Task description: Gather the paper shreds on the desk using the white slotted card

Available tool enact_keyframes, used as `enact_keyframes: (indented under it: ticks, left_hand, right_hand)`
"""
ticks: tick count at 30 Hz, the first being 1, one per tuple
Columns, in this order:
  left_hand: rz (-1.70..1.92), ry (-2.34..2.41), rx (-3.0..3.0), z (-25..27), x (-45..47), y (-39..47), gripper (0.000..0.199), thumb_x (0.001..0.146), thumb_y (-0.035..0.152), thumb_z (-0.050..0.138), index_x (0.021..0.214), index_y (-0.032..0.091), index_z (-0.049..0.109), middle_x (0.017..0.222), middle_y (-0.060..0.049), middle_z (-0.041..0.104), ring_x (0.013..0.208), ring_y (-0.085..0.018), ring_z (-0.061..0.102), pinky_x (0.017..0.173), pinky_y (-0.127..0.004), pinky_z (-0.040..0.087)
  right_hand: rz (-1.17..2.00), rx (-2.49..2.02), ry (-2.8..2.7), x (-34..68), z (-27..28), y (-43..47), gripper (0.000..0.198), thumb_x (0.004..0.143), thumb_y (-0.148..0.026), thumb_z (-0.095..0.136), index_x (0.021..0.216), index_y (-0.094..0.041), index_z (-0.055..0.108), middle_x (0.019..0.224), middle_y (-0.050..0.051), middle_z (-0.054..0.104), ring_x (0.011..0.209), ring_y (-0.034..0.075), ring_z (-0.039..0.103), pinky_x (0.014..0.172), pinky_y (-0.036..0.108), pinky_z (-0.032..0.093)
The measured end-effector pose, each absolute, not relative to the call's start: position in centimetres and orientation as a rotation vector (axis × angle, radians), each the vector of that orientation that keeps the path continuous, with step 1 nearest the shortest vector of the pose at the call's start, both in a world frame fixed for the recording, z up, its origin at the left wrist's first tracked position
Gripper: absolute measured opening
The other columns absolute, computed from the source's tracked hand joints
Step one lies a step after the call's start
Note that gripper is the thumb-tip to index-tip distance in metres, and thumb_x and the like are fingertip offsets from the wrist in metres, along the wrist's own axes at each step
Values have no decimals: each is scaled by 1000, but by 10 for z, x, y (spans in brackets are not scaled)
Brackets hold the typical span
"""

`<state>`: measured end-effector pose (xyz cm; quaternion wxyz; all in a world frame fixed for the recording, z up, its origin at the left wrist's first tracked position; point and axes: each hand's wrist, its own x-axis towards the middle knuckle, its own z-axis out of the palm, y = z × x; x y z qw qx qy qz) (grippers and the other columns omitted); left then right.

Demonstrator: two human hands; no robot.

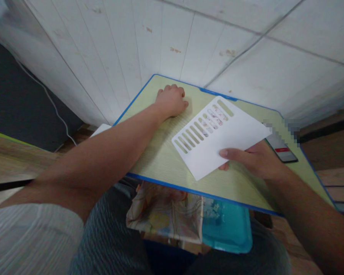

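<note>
A white sheet [209, 152] with a row of long rounded slots cut along one side is tilted above the small folding table. My right hand [246, 158] grips its near edge, thumb on top and fingers underneath. Pale greenish tabletop shows through several slots; a few others show patterned bits in pink and grey. Farther back on the tabletop [149, 141], my left hand [171, 101] rests with its fingers curled under, apart from the sheet. Its palm is hidden, and nothing shows in it.
A phone [288, 156] lies at the table's right side, partly behind the sheet. Against the far edge stands a white plank wall [172, 42] with a cable [246, 49]. Below the front edge are a patterned cloth [163, 214] and a turquoise plastic tray [232, 233].
</note>
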<state>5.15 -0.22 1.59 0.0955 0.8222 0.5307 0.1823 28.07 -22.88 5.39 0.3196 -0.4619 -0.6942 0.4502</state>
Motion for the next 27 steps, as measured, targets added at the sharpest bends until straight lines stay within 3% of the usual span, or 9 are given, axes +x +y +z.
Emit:
enact_keyframes:
  ticks: [6,14,21,27]
  left_hand:
    - [532,1555,2474,12,53,-1,58,107,46,68,161,26,78,167,-16,75,165,-46,56,145,-64,41]
    - [537,1576,2485,15,54,-4,45,108,38,67,147,21,85,163,-18,76,158,-43,63,139,-62,48]
    - [556,1559,2492,7,54,4,48,110,45,68,153,28,82,163,-14,76,160,-42,61,140,-60,46]
    - [555,1569,2480,7,56,5,53,109,44,68,157,26,81,164,-15,76,161,-43,61,142,-62,44]
  right_hand:
    - [1307,-1096,-1846,276,57,-233,32,109,-48,91,89,-23,86,77,4,86,64,22,81,60,31,69]
    - [1244,-1149,-1773,273,54,-230,34,107,-48,93,88,-22,85,75,4,84,63,22,80,60,31,69]
    - [1404,-1091,-1825,271,55,-233,30,111,-46,90,96,-22,86,79,4,86,64,20,82,58,28,68]
    - [1368,-1063,-1781,272,56,-232,29,111,-46,90,93,-22,87,79,4,86,64,21,82,58,28,68]
